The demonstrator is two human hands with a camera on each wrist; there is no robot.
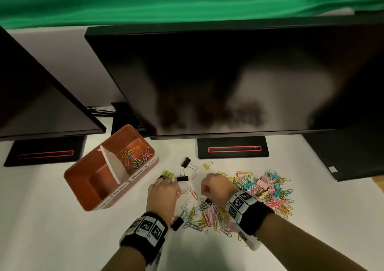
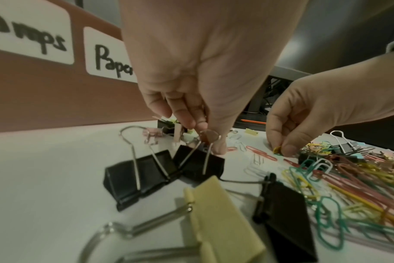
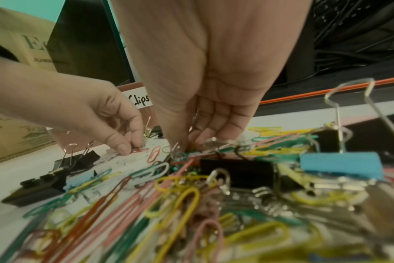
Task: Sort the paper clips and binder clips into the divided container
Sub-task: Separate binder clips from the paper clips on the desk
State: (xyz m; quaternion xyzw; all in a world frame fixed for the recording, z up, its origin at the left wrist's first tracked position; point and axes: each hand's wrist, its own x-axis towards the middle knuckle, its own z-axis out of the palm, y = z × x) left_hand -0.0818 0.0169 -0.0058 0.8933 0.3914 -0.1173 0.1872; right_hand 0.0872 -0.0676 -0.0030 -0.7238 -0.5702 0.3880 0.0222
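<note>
- The tabletop (image 1: 62,229) carries a heap of loose paper clips and binder clips (image 1: 245,204).
- The divided container (image 1: 87,187) holds paper clips (image 1: 135,156) in its right compartment.
- The left hand (image 1: 163,196) pinches a pink paper clip (image 1: 181,192).
- The right hand (image 1: 216,187) pinches a yellow paper clip (image 2: 277,149).

Both forearms are bare; each wrist wears a black band (image 1: 143,228) with white-framed square black-and-white code markers (image 1: 239,203).
</note>
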